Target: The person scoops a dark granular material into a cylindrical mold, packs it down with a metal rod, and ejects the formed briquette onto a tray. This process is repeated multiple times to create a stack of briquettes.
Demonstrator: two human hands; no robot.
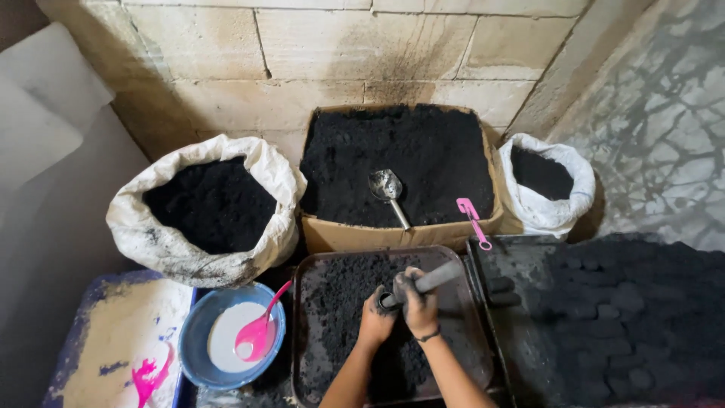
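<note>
I see a cardboard box (pixel 325 234) of black powder behind a dark tray (pixel 302 317) of the same powder. Over the tray my left hand (pixel 375 321) wraps a small black mould (pixel 387 302); my right hand (pixel 419 302) grips the grey rod (pixel 438 278) entering it. I judge pressing is underway; steady downward force comes next.
</note>
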